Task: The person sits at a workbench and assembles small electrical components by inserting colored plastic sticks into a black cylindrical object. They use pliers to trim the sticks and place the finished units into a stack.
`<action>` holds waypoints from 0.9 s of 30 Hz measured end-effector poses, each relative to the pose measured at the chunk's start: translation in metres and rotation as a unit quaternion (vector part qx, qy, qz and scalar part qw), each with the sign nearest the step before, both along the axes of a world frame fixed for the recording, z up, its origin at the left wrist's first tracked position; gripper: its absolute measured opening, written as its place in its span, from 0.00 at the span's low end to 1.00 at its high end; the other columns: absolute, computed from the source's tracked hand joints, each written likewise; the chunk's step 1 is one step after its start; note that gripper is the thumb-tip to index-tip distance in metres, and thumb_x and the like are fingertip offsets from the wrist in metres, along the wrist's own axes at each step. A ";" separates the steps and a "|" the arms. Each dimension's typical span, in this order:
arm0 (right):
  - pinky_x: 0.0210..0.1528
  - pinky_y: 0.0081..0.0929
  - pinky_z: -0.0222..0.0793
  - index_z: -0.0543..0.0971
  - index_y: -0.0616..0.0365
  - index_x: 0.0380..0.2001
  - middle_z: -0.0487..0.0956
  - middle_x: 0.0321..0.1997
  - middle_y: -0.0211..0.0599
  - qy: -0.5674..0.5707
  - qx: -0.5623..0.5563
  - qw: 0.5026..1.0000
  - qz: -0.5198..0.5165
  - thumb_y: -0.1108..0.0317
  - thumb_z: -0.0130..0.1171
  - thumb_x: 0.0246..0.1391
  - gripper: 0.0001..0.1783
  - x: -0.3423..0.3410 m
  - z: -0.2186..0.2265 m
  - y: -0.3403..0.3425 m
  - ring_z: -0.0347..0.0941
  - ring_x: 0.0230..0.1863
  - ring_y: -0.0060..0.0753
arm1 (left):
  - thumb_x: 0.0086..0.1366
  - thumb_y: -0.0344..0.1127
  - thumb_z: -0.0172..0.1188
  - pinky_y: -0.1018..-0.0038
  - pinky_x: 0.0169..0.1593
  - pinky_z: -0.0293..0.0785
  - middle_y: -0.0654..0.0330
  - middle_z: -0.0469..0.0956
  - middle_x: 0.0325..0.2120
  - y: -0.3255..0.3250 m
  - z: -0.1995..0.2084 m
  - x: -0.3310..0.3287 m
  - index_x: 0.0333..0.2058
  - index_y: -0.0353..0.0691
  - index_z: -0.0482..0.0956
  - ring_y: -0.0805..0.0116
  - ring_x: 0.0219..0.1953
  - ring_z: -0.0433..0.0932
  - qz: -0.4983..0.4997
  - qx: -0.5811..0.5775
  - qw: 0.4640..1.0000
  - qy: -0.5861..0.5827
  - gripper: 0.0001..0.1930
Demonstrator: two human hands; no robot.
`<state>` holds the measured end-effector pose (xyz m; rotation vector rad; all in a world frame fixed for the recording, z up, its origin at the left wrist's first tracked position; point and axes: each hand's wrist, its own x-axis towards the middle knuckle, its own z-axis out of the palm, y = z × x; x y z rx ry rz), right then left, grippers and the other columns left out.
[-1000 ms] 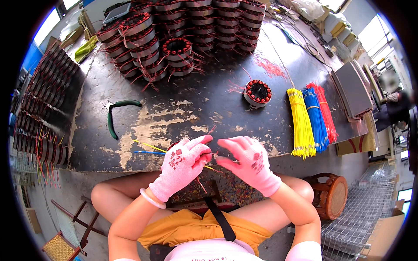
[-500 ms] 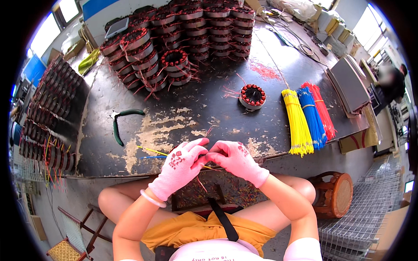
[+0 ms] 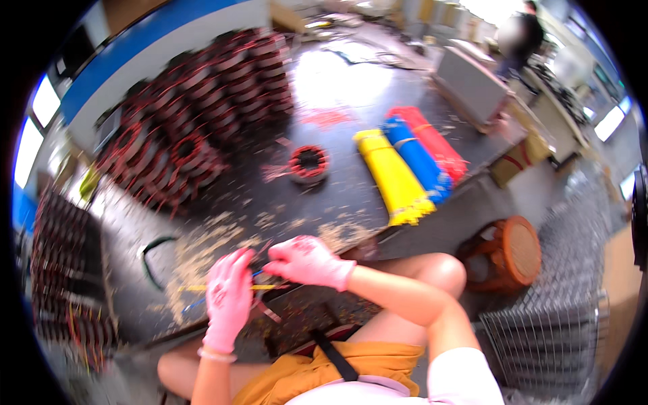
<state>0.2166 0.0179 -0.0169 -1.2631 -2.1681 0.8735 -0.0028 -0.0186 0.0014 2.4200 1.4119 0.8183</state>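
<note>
**Two gloved hands meet over coloured wires at the table's near edge**

Your left hand [image 3: 227, 289], in a pink glove, is raised at the near edge of the table [image 3: 236, 192], its fingers pointing away from you. Your right hand [image 3: 307, 262], gloved alike, comes in from the side, fingers bent and tips just beside the left fingers. The picture is blurred here, so whether either hand is gripping anything cannot be told. A yellow wire [image 3: 263, 287] runs crosswise behind your left hand and shows on both sides of it. A short piece of blue wire [image 3: 258, 273] shows between your hands, by the right fingertips. A pale bracelet [image 3: 217, 355] circles your left wrist.

Beyond your left hand, pliers [image 3: 147, 266] with green handles lie spread on the table. Farther in, a single ring [image 3: 309, 177] wound with red sits by itself, loose red strands at its left. To its right lie three bundles side by side: a yellow bundle [image 3: 393, 177] nearest it, then a blue bundle [image 3: 417, 158], then a red bundle [image 3: 430, 143]. Red scraps [image 3: 327, 118] are scattered behind the ring.

Stacks of similar rings [image 3: 202, 111] fill the table's far left part, and more stand in rows [image 3: 61, 250] at the left edge. On your right, a wooden stool [image 3: 503, 253] stands on the floor beside wire mesh [image 3: 547, 337].
</note>
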 end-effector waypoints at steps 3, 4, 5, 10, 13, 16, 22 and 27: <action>0.39 0.45 0.73 0.79 0.59 0.29 0.81 0.30 0.50 -0.001 -0.013 0.999 -0.041 0.48 0.62 0.61 0.22 0.019 0.010 -0.002 0.80 0.40 0.56 | 0.68 0.26 0.54 0.56 0.65 0.66 0.52 0.78 0.55 -0.001 -0.004 -0.005 0.56 0.38 0.77 0.48 0.59 0.73 0.013 -0.019 1.000 0.004 0.18; 0.39 0.45 0.73 0.79 0.59 0.29 0.81 0.30 0.50 0.000 0.002 0.997 -0.079 0.48 0.62 0.61 0.22 0.035 0.013 -0.004 0.80 0.40 0.56 | 0.69 0.27 0.53 0.56 0.65 0.65 0.51 0.78 0.54 -0.002 -0.003 -0.004 0.56 0.37 0.77 0.47 0.59 0.72 0.015 -0.031 0.999 -0.001 0.18; 0.39 0.45 0.74 0.79 0.58 0.29 0.80 0.31 0.50 0.002 0.016 0.993 -0.115 0.48 0.63 0.61 0.22 0.053 0.017 -0.006 0.80 0.40 0.56 | 0.69 0.27 0.52 0.57 0.65 0.65 0.51 0.77 0.55 -0.002 -0.004 -0.001 0.56 0.37 0.77 0.47 0.60 0.72 0.013 -0.036 0.999 -0.006 0.18; 0.32 0.38 0.72 0.82 0.55 0.27 0.82 0.28 0.43 -0.012 0.231 0.842 -0.488 0.55 0.66 0.62 0.16 0.216 0.033 -0.012 0.81 0.30 0.43 | 0.70 0.26 0.50 0.56 0.65 0.64 0.51 0.77 0.56 -0.005 -0.002 -0.003 0.55 0.37 0.77 0.48 0.60 0.72 0.020 -0.042 0.999 -0.003 0.17; 0.38 0.45 0.73 0.81 0.57 0.28 0.83 0.30 0.46 -0.162 0.184 0.746 -0.619 0.38 0.59 0.62 0.29 0.312 0.030 -0.023 0.81 0.34 0.51 | 0.70 0.27 0.50 0.56 0.66 0.63 0.51 0.77 0.56 -0.003 -0.002 0.001 0.55 0.37 0.77 0.47 0.60 0.72 0.019 -0.049 0.999 -0.003 0.17; 0.43 0.44 0.74 0.82 0.57 0.32 0.84 0.34 0.46 -0.155 0.032 0.779 -0.607 0.39 0.55 0.63 0.28 0.341 0.030 -0.015 0.82 0.41 0.53 | 0.70 0.27 0.50 0.55 0.66 0.63 0.51 0.77 0.56 -0.003 -0.004 -0.002 0.55 0.37 0.77 0.47 0.60 0.72 0.025 -0.048 0.999 0.005 0.16; 0.44 0.44 0.74 0.82 0.52 0.33 0.84 0.35 0.45 -0.162 0.056 0.829 -0.532 0.44 0.56 0.63 0.22 0.359 0.021 -0.006 0.81 0.42 0.52 | 0.70 0.27 0.51 0.56 0.66 0.63 0.51 0.77 0.56 -0.002 -0.004 -0.004 0.54 0.37 0.77 0.47 0.60 0.72 0.025 -0.044 0.999 0.008 0.16; 0.32 0.24 0.69 0.82 0.60 0.30 0.81 0.25 0.30 0.064 0.027 0.808 -0.585 0.50 0.62 0.65 0.22 0.369 0.035 -0.044 0.75 0.27 0.20 | 0.69 0.27 0.52 0.56 0.66 0.63 0.51 0.77 0.56 -0.002 -0.005 0.003 0.55 0.36 0.77 0.47 0.61 0.71 0.012 -0.050 0.999 0.001 0.17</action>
